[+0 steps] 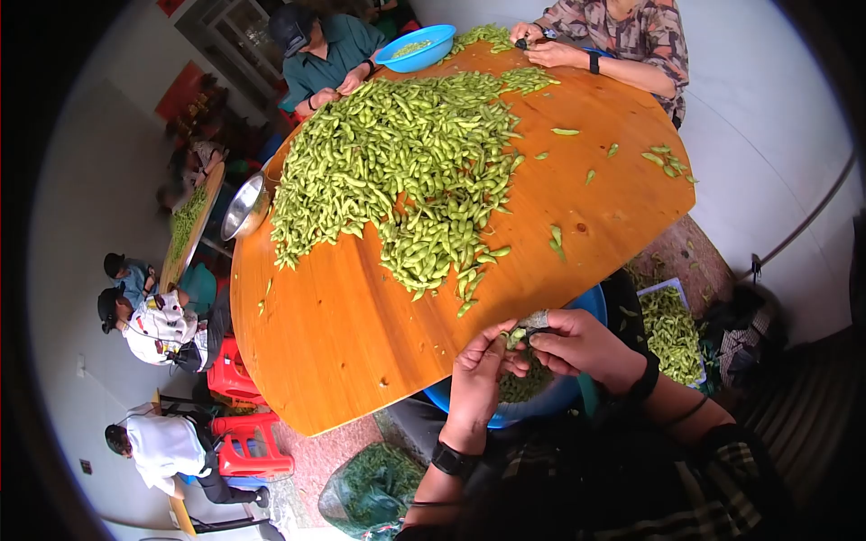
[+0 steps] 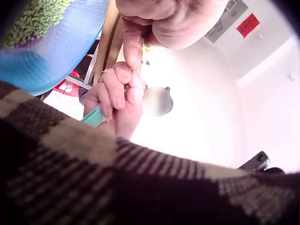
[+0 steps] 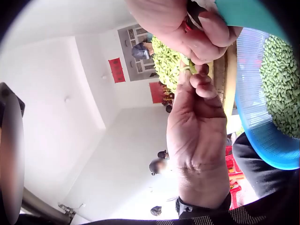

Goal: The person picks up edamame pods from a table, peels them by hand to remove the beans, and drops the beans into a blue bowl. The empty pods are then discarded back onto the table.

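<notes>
Table: wooden, orange-brown table (image 1: 325, 316), curved edge; near edge just beyond the hands.
Pile: heap of green pods (image 1: 388, 144) on the far half of the table, well apart from the hands; a few loose pods between heap and near edge.
Basin: blue basin (image 1: 593, 302) below both hands, beside the table edge; shelled beans (image 3: 281, 84) inside.
Tray: pale-rimmed tray (image 1: 661, 286) to the right of the hands, lower than the table, full of pods.
Left hand: left hand (image 1: 478, 368), thumb and fingers bent in, nearly closed, pinching one pod (image 1: 514, 339).
Right hand: right hand (image 1: 582, 344), fingers curled round a dark item (image 3: 196, 11), fingertips up against the left's.
Pod: at the fingertips where the hands meet, above the basin, off the near table edge; partly hidden by fingers.
Dark item: in the right hand's grip, just beside the pod; mostly covered, exact kind unclear; cannot tell whether it touches the pod.
</notes>
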Demonstrator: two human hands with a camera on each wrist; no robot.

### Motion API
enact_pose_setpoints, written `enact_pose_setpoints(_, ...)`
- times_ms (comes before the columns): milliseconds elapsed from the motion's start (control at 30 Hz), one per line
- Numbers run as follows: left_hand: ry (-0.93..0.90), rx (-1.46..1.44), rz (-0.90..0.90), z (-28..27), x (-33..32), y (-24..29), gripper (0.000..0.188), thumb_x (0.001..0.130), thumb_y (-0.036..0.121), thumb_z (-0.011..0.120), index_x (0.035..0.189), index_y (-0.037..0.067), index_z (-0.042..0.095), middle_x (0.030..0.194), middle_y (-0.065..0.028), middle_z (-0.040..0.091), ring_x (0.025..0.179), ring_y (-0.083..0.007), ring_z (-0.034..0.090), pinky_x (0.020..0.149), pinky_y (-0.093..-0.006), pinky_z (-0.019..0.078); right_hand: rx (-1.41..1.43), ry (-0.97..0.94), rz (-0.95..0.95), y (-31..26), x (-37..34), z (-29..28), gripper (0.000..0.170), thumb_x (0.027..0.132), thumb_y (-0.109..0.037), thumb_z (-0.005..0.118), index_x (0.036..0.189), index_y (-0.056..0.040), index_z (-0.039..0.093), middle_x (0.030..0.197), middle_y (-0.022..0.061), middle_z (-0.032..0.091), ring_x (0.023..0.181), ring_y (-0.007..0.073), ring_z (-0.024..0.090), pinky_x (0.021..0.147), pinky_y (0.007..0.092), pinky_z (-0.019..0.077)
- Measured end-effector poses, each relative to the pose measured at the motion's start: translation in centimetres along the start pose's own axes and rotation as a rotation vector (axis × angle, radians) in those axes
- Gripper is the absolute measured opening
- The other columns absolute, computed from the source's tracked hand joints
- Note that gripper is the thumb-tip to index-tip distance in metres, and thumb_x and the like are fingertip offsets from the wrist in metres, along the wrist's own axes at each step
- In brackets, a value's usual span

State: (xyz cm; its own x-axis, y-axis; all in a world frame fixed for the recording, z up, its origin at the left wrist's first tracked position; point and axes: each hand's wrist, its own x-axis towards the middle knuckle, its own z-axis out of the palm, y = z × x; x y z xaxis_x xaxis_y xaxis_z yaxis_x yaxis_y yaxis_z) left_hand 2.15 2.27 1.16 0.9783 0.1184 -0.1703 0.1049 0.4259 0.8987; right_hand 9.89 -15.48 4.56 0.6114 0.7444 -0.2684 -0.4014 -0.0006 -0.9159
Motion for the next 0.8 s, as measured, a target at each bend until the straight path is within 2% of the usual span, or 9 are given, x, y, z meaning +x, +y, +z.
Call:
enact_pose_setpoints(133,0.000,-0.194,-0.111,0.0,0.1,0.3,0.025,0.102,0.012,0.047,0.122,-0.001,0.056,0.097,-0.0098,0.066,0.073,-0.0152,0.065,0.065,-0.0241,0.0542,-0.377,0.124,-0.333,0.8,0.4,0.8,0.012,0.093,-0.009,0.056,0.097,0.0009,0.060,0.070,0.0053,0.059,0.057,0.0144,0.058,0.049,0.0302,0.0424)
enact_pose_setpoints(200,0.026,-0.161,-0.093,0.1,-0.1,0.0,0.025,0.102,0.014,0.048,0.120,-0.001,0.056,0.097,-0.0091,0.066,0.073,-0.0147,0.065,0.065,-0.0241,0.0541,-0.727,0.181,-0.658,0.7,0.6,1.1,0.011,0.089,-0.005,0.057,0.096,0.0013,0.061,0.076,0.0149,0.062,0.065,0.0296,0.063,0.056,0.0373,0.0471)
enact_pose_setpoints(333,0.082,0.122,-0.017,1.0,-0.2,0.6,0.026,0.101,0.016,0.052,0.120,-0.002,0.057,0.099,-0.0071,0.066,0.073,-0.0121,0.064,0.065,-0.0239,0.0539,-0.831,0.204,-0.638,0.9,0.5,1.1,0.012,0.086,-0.003,0.057,0.096,0.0003,0.062,0.082,0.0203,0.063,0.069,0.0385,0.060,0.058,0.0396,0.0488)
enact_pose_setpoints(433,0.100,0.305,0.121,1.5,-0.3,-0.3,0.026,0.100,0.013,0.053,0.121,-0.003,0.057,0.099,-0.0057,0.066,0.073,-0.0101,0.063,0.065,-0.0236,0.0540,-0.877,0.204,-0.575,0.7,0.2,1.0,0.012,0.087,-0.004,0.057,0.098,0.0007,0.062,0.077,0.0182,0.062,0.064,0.0338,0.061,0.057,0.0373,0.0484)
enact_pose_setpoints(500,0.062,0.303,0.125,1.3,-0.3,-0.5,0.026,0.100,0.008,0.053,0.122,-0.003,0.058,0.098,-0.0051,0.065,0.073,-0.0094,0.062,0.065,-0.0233,0.0534,-0.621,0.178,-0.495,0.3,-0.1,1.4,0.012,0.089,-0.003,0.056,0.098,0.0025,0.061,0.069,0.0139,0.060,0.058,0.0234,0.059,0.055,0.0348,0.0471)
enact_pose_setpoints(533,0.046,0.323,0.140,1.2,-0.3,-0.4,0.025,0.101,0.008,0.051,0.122,-0.003,0.058,0.098,-0.0050,0.064,0.072,-0.0095,0.062,0.065,-0.0232,0.0530,-0.427,0.132,-0.392,0.2,-0.2,1.3,0.012,0.092,-0.004,0.056,0.100,0.0034,0.061,0.066,0.0068,0.059,0.056,0.0106,0.054,0.052,0.0292,0.0445)
enact_pose_setpoints(567,0.030,0.342,0.156,1.2,-0.3,-0.4,0.025,0.101,0.008,0.049,0.122,-0.002,0.058,0.098,-0.0049,0.064,0.071,-0.0095,0.062,0.064,-0.0231,0.0526,-0.429,0.135,-0.393,0.1,-0.2,1.0,0.012,0.092,-0.004,0.056,0.100,0.0034,0.061,0.066,0.0068,0.059,0.056,0.0106,0.054,0.052,0.0292,0.0445)
enact_pose_setpoints(633,0.021,0.332,0.171,1.0,-0.4,-0.4,0.025,0.102,0.007,0.046,0.122,-0.001,0.059,0.098,-0.0050,0.063,0.071,-0.0098,0.061,0.062,-0.0226,0.0511,-0.188,0.086,-0.120,-0.1,-0.1,0.4,0.013,0.094,-0.006,0.056,0.101,0.0029,0.062,0.068,0.0022,0.060,0.055,0.0047,0.052,0.050,0.0249,0.0425)
enact_pose_setpoints(800,0.153,0.084,0.131,0.9,-0.8,0.7,0.024,0.102,0.005,0.043,0.121,0.001,0.058,0.102,-0.0033,0.059,0.069,-0.0095,0.059,0.057,-0.0221,0.0477,-0.206,0.200,-0.216,0.2,0.0,0.6,0.011,0.094,-0.009,0.060,0.101,-0.0006,0.062,0.067,-0.0004,0.059,0.053,0.0032,0.050,0.047,0.0218,0.0394)
